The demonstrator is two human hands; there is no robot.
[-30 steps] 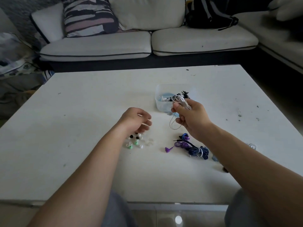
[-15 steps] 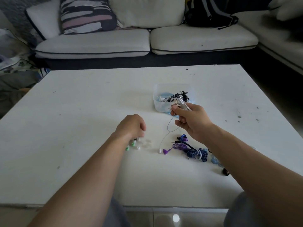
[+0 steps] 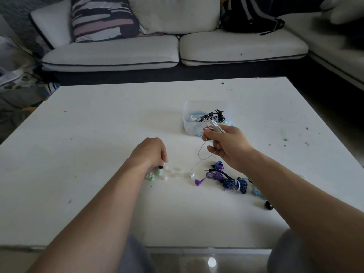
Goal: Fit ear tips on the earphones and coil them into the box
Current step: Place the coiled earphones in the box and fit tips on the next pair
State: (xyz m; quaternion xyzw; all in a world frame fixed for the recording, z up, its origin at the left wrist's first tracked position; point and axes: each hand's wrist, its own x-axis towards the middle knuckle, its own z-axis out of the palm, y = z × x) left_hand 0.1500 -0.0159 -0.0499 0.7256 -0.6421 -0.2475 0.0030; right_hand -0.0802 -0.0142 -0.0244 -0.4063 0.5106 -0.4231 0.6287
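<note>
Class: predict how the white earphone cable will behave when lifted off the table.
Probably floppy: the cable sags in a loose curve below the right hand. Likely light: thumb and fingers alone hold it. Its earbud, lying on the table, may swing.

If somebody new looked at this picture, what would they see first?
Two bare arms stretched over the big white table. The right hand holds up a bundle of thin white wired earphones by the clear plastic box of tangled earphones, with one bud dangling to the tabletop. The left hand is down at a heap of green, clear and black rubber ear tips, left of the purple and dark blue coiled earphones.
</note>
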